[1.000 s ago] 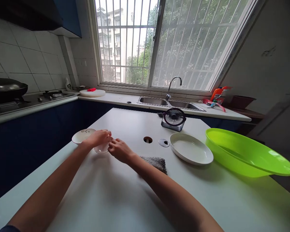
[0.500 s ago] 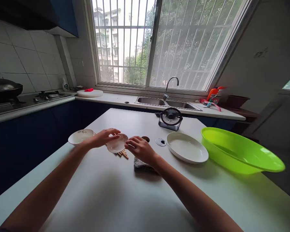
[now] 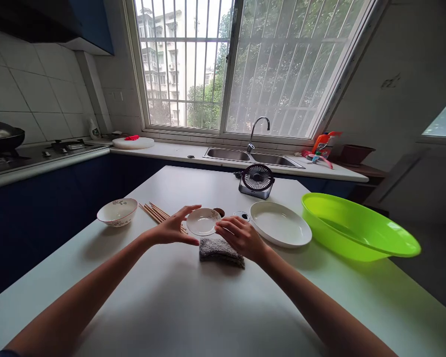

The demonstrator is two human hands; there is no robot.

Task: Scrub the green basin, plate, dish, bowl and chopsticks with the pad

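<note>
Both my hands hold a small white dish [image 3: 202, 221] just above the white table [image 3: 178, 302]. My left hand [image 3: 172, 229] cups its left rim with the fingers spread. On the dish's right rim sits my right hand [image 3: 239, 238]. A grey cloth [image 3: 219, 251] lies on the table directly below the dish and under my right hand. Several wooden chopsticks [image 3: 155, 212] lie to the left of the dish. A patterned white bowl [image 3: 117, 211] stands further left.
A large white plate [image 3: 280, 223] and a lime green basin [image 3: 355, 227] stand to the right. A small black fan [image 3: 256, 180] is behind them. A round hole [image 3: 219, 212] and a cap [image 3: 241, 215] are in the table. Sink [image 3: 251, 157] and stove [image 3: 29, 153] line the counter.
Both hands have carried the small dish to the right, from beside the patterned bowl to above the grey cloth. The chopsticks that it hid now show.
</note>
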